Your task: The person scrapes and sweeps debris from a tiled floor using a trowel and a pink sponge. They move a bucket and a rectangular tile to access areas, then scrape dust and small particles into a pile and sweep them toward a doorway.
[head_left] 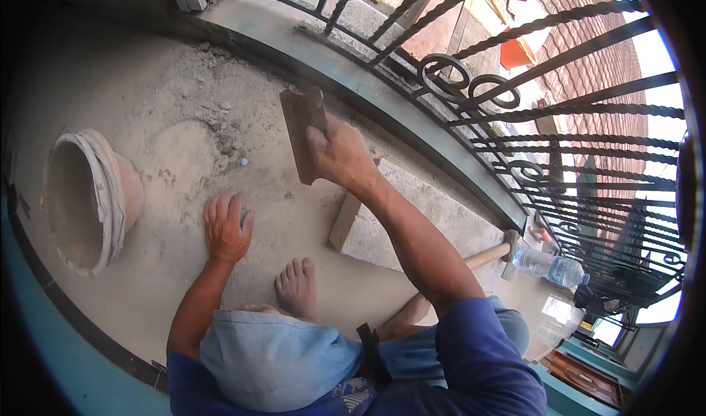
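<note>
My right hand [340, 151] grips a flat, rusty-brown plastering trowel [296, 140], holding it out over the floor beside the low ledge. The fingers wrap round its back, so the handle is hidden. Against the dusty floor [169, 159] rests my left hand [226, 227], palm down, with its fingers stretched out and the thumb apart; nothing shows in it. A small pale-blue round thing [243, 162] lies on the floor just beyond that hand. Loose grey crumbs of rubble [220, 122] are scattered farther off.
At the left a mortar-stained bucket [88, 203] tips on its side. A pale block [360, 225] lies under my right forearm. To the right are a wooden-handled hammer [489, 256] and a clear water bottle [548, 267]. Black twisted railings [471, 107] stand on the ledge [309, 56].
</note>
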Tool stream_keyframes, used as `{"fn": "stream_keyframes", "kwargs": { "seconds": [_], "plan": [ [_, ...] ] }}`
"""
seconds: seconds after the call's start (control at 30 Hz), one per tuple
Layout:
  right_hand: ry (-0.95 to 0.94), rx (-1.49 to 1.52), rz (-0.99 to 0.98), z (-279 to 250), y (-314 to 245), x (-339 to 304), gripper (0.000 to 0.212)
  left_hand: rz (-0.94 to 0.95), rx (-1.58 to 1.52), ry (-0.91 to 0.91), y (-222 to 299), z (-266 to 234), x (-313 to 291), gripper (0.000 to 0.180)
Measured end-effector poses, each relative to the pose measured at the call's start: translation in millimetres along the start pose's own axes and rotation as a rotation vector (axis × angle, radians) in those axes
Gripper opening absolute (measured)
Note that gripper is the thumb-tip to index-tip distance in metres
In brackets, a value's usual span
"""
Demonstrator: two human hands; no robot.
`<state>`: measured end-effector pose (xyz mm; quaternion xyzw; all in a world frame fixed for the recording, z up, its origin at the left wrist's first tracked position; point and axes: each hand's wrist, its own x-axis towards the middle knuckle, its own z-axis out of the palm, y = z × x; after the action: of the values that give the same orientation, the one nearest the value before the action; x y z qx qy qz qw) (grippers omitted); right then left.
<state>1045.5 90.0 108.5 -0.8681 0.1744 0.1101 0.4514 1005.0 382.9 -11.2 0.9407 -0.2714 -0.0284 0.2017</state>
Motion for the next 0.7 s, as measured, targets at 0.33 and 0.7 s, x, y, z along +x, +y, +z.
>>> {"fn": "stream_keyframes", "kwargs": {
  "seconds": [0.33,0.7],
  "plan": [
    [0.155,-0.038,-0.004,-29,-5,-75,0.022,0.041,0.001,0.056,3,-1,3,0.047],
    [0.058,-0.408,0.355,-171,110,-60,0.032,0.049,-0.004,0.083,2,2,2,0.047]
  ]
}}
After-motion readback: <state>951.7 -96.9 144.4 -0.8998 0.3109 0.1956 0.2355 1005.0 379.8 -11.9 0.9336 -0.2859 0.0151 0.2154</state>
